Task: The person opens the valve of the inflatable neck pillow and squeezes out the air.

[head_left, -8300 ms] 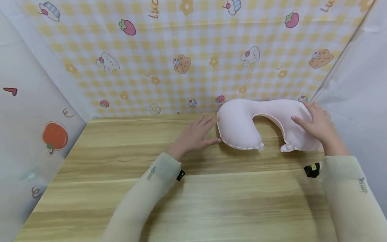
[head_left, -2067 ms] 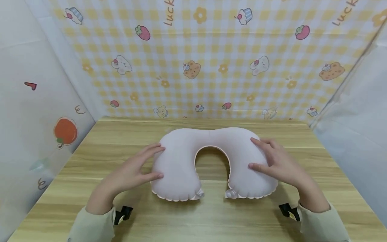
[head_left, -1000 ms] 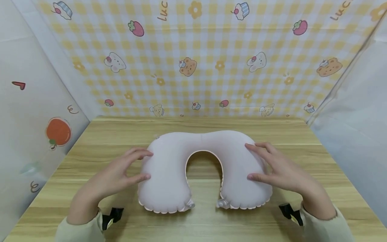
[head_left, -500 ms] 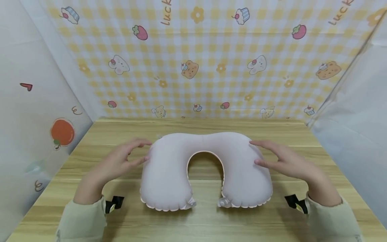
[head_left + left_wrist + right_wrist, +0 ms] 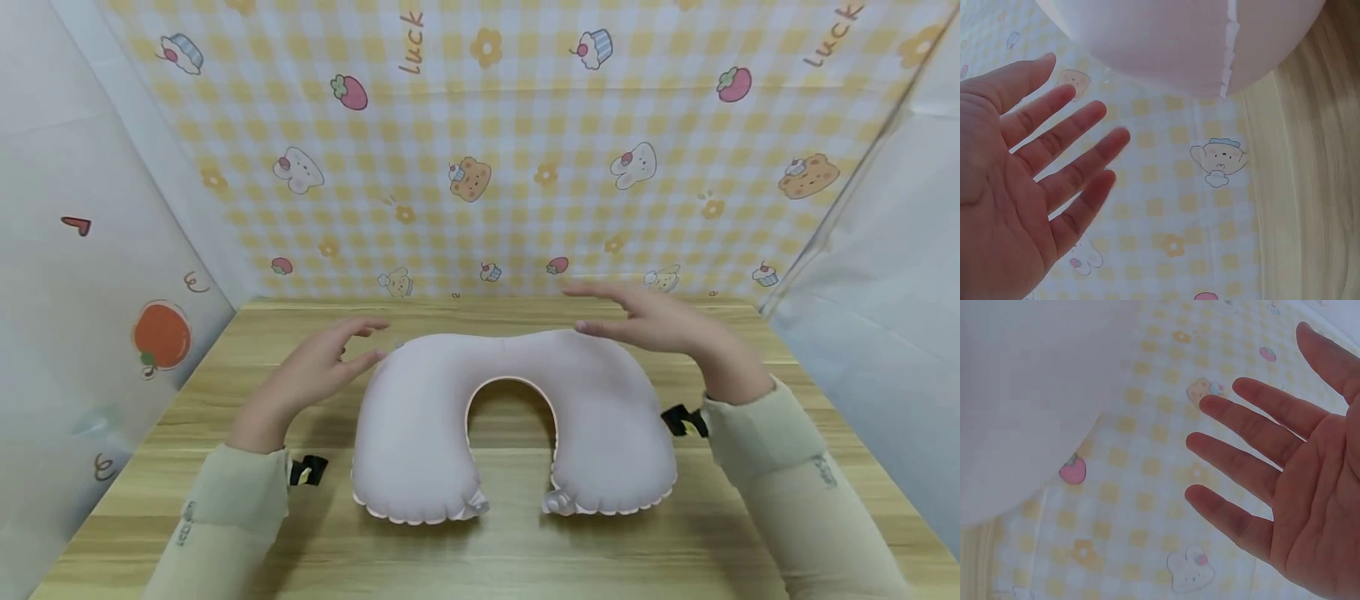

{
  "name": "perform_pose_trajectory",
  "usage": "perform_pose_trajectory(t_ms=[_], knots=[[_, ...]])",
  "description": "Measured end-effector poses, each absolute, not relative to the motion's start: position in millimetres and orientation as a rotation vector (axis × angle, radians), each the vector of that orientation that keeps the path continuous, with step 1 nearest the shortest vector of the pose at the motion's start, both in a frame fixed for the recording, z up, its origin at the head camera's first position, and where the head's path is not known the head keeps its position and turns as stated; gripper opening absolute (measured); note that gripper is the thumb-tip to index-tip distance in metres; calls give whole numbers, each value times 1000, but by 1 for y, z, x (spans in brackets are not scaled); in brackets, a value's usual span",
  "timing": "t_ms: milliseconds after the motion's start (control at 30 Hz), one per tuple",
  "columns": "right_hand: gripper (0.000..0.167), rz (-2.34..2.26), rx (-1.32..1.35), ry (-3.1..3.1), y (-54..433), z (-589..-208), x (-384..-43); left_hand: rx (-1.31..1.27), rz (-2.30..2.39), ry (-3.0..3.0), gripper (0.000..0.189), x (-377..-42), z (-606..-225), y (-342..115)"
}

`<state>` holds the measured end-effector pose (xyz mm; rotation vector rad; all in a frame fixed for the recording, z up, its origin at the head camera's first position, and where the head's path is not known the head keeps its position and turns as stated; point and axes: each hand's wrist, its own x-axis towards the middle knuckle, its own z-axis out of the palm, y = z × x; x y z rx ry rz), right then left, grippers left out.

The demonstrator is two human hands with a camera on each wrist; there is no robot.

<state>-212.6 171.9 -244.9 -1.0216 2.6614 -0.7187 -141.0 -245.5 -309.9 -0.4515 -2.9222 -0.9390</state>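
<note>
A pale pink inflatable neck pillow (image 5: 416, 433) lies on the wooden table, its opening toward me, with clear valves at both ends. In the head view my left hand (image 5: 322, 367) is at its upper left edge, fingers spread and holding nothing. Over the pillow's upper right part is my right hand (image 5: 652, 321), fingers extended. The left wrist view has my left palm (image 5: 1004, 187) with a gap between it and the pillow (image 5: 1147, 37). Likewise, the right wrist view has my right hand (image 5: 1310, 462) apart from the pillow (image 5: 1029, 394).
Behind the wooden table (image 5: 510, 558) hangs a yellow checked cloth (image 5: 517, 125) with cartoon prints. White sheets stand at the left (image 5: 45, 333) and right (image 5: 885, 275). A black wrist mount (image 5: 307, 471) sticks out by each sleeve.
Earlier the pillow was at the back right; it came to the front middle and lately stays there. Both hands have since left its sides, the right one moving up and inward.
</note>
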Motion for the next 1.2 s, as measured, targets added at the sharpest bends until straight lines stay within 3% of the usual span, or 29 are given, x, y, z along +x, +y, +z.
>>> perform_pose_trajectory(t_ms=[567,1200], knots=[[55,-640,-1125,2456,75,-245,-251,-462,-1029,-2938,33,-170,-323,-236],[61,-728,-1091,2269,20,-296,-253,-550,-1072,-2856,24,-171,-328,-238]])
